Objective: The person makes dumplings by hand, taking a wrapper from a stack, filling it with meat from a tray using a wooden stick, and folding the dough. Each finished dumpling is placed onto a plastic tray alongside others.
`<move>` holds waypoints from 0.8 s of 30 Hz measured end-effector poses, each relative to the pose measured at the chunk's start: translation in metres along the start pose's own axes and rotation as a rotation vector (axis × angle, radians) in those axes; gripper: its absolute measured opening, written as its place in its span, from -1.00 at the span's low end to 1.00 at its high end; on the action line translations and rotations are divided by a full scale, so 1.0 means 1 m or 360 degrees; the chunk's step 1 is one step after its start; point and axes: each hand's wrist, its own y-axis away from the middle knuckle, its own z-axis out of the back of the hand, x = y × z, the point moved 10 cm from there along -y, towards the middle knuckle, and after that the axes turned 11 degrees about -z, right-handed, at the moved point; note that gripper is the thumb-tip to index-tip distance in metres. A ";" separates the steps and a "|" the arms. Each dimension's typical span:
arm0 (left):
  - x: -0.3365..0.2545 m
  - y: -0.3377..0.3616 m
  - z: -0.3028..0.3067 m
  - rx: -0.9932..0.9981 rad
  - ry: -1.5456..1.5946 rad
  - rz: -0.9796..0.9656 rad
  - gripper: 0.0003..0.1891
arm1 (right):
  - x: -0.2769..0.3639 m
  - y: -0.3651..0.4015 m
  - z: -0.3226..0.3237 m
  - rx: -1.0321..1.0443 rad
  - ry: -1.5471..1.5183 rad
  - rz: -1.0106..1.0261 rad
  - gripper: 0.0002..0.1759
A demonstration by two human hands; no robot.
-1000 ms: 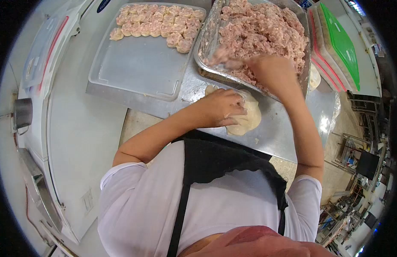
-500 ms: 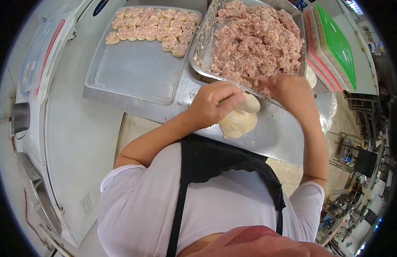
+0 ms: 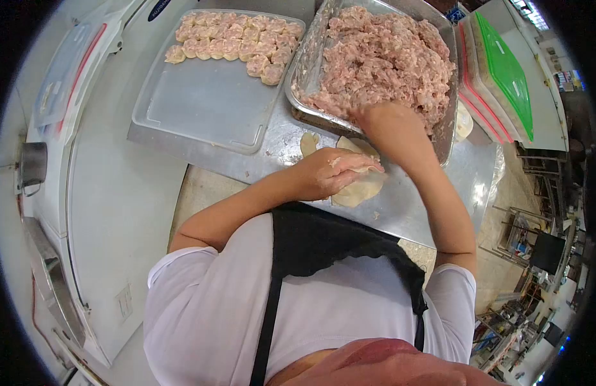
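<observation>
My left hand (image 3: 333, 172) is curled over the steel table, its fingers closed round a pale dough wrapper that is mostly hidden. Beneath and beside it lie more thin round wrappers (image 3: 359, 192), with one small piece (image 3: 309, 143) to the left. My right hand (image 3: 391, 122) is at the near edge of the metal pan (image 3: 303, 69), its fingertips hidden against the minced meat (image 3: 394, 58). Whether it holds anything cannot be seen. Several filled dumplings (image 3: 230, 32) stand in rows at the far end of a translucent tray (image 3: 208, 103).
Stacked containers with a green lid (image 3: 504, 74) stand right of the pan, near another wrapper pile (image 3: 464, 122). A white appliance (image 3: 118, 193) is on the left. The steel table's (image 3: 413, 199) near edge runs before the black apron (image 3: 336, 235).
My right hand has moved left and down to the pan's near edge. My left hand has tilted and shifted slightly down, uncovering the wrappers and a small piece on the left.
</observation>
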 end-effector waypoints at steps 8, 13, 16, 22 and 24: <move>0.045 0.025 -0.003 -0.0289 0.0776 0.0516 -0.65 | -0.015 0.001 0.013 0.0116 -0.0690 -0.0151 -0.56; 0.036 0.031 0.013 -0.0423 0.0515 0.0623 -0.63 | -0.005 -0.005 -0.002 0.0091 -0.0096 -0.0333 -0.56; 0.029 0.032 0.016 -0.0467 0.0644 0.0582 -0.68 | -0.019 0.006 0.004 -0.0009 -0.0625 -0.0316 -0.59; 0.024 -0.013 0.059 -0.1243 0.1513 0.0394 -0.57 | -0.070 0.030 0.045 -0.0294 -0.1572 -0.0544 -0.62; 0.018 -0.040 0.087 -0.1566 0.1711 0.0066 -0.49 | -0.075 0.034 0.054 -0.0403 -0.1794 -0.0527 -0.61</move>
